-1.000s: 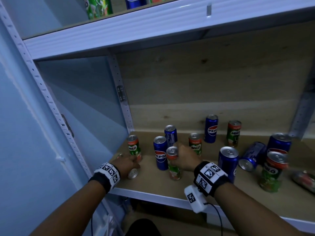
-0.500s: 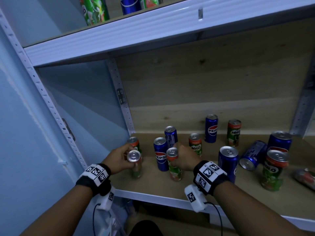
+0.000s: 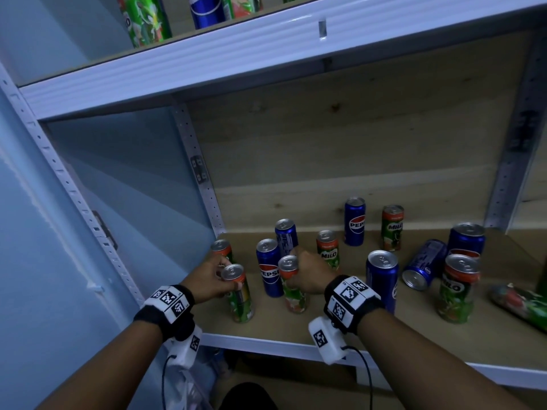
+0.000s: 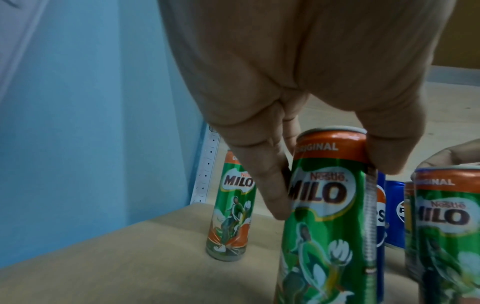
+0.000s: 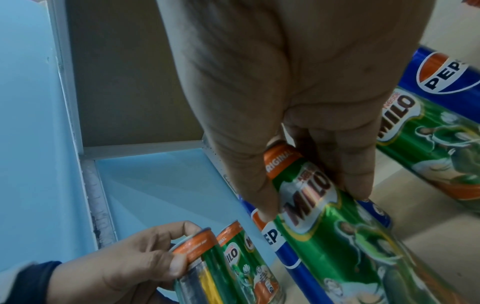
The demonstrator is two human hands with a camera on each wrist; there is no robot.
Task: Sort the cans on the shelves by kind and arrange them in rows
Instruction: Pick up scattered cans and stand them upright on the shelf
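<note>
Green Milo cans and blue Pepsi cans stand mixed on the wooden lower shelf (image 3: 340, 318). My left hand (image 3: 207, 276) pinches the top of an upright Milo can (image 3: 241, 294) (image 4: 330, 205) near the shelf's front left. Behind it, another Milo can (image 3: 221, 247) (image 4: 231, 205) stands by the left post. My right hand (image 3: 307, 272) grips the top of a second Milo can (image 3: 293, 288) (image 5: 324, 216), with an upright Pepsi can (image 3: 268, 267) between the two held cans. Further right, a Pepsi can (image 3: 423, 266) and a Milo can (image 3: 521, 303) lie on their sides.
More upright cans stand behind and to the right: Pepsi (image 3: 381, 279), Milo (image 3: 457, 291), Pepsi (image 3: 354, 221), Milo (image 3: 392, 227). The upper shelf (image 3: 207, 54) carries more cans. A metal post (image 3: 201, 179) and blue side wall (image 3: 124, 196) bound the left.
My left hand has picked up a Milo can that lay on its side at the front left and stood it upright. My right hand has stayed on its Milo can.
</note>
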